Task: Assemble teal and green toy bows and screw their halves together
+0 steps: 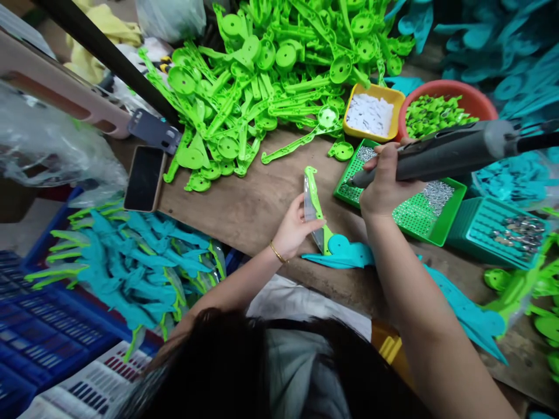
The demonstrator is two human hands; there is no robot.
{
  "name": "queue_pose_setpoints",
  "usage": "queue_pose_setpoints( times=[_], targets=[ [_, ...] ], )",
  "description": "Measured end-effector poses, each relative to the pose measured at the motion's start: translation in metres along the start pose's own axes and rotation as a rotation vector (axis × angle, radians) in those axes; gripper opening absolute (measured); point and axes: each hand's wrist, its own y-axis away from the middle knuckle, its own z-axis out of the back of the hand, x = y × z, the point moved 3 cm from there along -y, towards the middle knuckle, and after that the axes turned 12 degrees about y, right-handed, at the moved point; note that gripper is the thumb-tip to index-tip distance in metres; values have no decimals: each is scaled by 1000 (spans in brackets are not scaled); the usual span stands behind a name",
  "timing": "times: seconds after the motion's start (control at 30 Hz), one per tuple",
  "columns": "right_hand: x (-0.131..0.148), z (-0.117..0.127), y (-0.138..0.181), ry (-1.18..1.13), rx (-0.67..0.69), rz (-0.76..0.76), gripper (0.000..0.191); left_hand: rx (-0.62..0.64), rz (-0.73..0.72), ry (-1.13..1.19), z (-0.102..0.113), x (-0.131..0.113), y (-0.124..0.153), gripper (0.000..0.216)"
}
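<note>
from where I'm standing | left hand [295, 228] pinching a green-and-teal piece [326, 240] | right hand [385, 189] gripping chunky grey driver [454, 152], tip over green tray [404, 224]

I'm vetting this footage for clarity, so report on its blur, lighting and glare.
In the head view, the left hand and the lime-green piece it holds look fairly sharp; in the head view, the blue crate at lower left looks smeared, the teal parts at upper right look dim and soft, and pale highlights streak the plastic bag at far left.
</note>
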Motion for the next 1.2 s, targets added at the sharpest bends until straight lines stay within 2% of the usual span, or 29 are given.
queue_pose_setpoints(
  times=[0.07, 0.1, 0.3, 0.43, 0.5, 0.63, 0.7, 0.87, 1.2],
  targets=[
    [0, 0, 1, 3, -6, 3, 30, 41, 39, 7, -2, 7, 4, 95],
    [-1, 0, 1, -7, -10, 5, 32, 41, 51, 2, -3, 10, 4, 99],
    [5, 2, -6, -46, -32, 40, 37, -42, 27, -29, -1, 18, 0, 61],
    [31, 12, -3, -80, -18, 64, 27, -56, 0, -51, -2, 19, 0, 52],
    [48, 17, 7, -143, 30, 61, 21, -67, -15, -67, -2, 19, -1, 50],
    [69, 19, 34, -265, 243, 27, 20, -68, -30, -68, -2, 19, -2, 50],
    [69, 17, 43, -243, 319, 4, 23, -59, -24, -60, -2, 20, -2, 51],
    [60, 13, 50, -216, 384, -11, 27, -55, -18, -27, -3, 20, -2, 53],
    [48, 16, 56, -142, 419, -43, 36, -47, -39, -48, -5, 16, -1, 53]
  ],
)
